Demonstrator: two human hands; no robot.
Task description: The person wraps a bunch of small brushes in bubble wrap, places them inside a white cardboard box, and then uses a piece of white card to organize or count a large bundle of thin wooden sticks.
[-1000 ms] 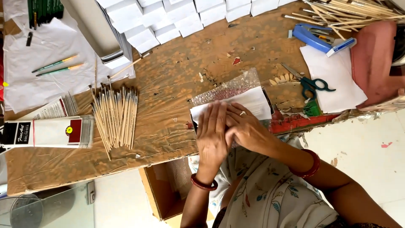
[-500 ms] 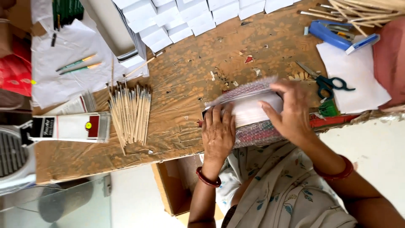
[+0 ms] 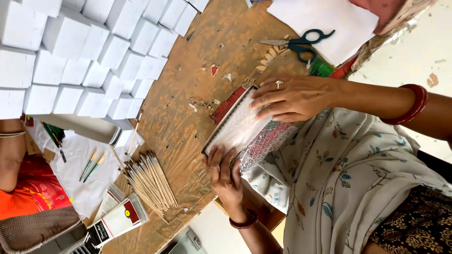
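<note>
While left hand (image 3: 225,175) presses flat, right hand (image 3: 291,98) fingers spread, bubble-wrapped packet (image 3: 241,127) (knobbly, rectangular), worn wooden table (image 3: 197,61).

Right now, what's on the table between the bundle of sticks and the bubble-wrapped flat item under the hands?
Head view: only bare, worn tabletop between the bundle of sticks and the bubble-wrapped flat item; left hand rests on its near end.

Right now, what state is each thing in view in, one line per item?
Left hand: flat, pressing the near end of the bubble-wrapped flat pack.
Right hand: spread on the pack's far end.
Bubble-wrapped flat pack: lying flat at the board's edge, wrap hanging loose.
Scissors: shut, lying untouched.
Thin brushes: bundled in a pile.
White boxes: closed, packed in rows.
</note>
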